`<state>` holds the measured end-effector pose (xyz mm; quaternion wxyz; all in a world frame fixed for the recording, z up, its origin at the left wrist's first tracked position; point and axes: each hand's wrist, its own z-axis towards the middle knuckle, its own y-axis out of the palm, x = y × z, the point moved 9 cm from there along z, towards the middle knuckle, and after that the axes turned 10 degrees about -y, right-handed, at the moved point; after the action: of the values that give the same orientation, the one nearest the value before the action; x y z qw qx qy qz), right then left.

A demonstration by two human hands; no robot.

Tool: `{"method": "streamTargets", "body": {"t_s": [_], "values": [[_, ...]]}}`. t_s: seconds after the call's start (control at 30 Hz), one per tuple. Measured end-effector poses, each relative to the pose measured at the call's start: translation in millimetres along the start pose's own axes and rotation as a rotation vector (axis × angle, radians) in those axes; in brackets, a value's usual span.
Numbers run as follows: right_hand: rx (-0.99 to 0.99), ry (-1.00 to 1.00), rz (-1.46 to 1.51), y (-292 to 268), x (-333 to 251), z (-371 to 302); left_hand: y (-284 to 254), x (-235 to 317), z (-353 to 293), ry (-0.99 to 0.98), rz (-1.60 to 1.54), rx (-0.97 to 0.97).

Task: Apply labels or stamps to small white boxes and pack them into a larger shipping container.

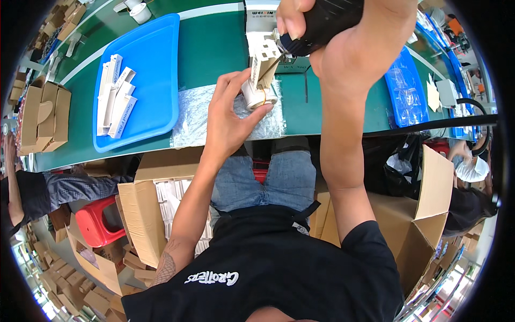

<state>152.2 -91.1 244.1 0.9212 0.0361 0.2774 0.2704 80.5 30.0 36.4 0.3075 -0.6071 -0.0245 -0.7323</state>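
Over desk point(214, 48): left hand point(228, 115) grips light, crushable small carton point(263, 67) low down; right hand point(343, 48) clenches black tool point(324, 21).

Black tool point(327, 21) top beyond frame edge

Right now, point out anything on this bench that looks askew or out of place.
Nothing is spilled or broken. The white cartons on the blue tray lie in a loose, uneven stack, and the clear plastic sheet under the left hand is crinkled.

White folded carton point(264, 63) tilted atop small white cylinder point(257, 96); black tool point(327, 21) above.
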Motion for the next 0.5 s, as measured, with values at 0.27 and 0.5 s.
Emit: {"method": "streamTargets", "body": {"t_s": [0.27,0.5], "values": [[-0.132,-0.130,-0.005,3,-4,-8,-1,-1,-1,0.002,0.000,-0.008],[-0.026,0.060,0.146,-1,9,-16,1,1,-1,0.001,-0.002,-0.018]]}}
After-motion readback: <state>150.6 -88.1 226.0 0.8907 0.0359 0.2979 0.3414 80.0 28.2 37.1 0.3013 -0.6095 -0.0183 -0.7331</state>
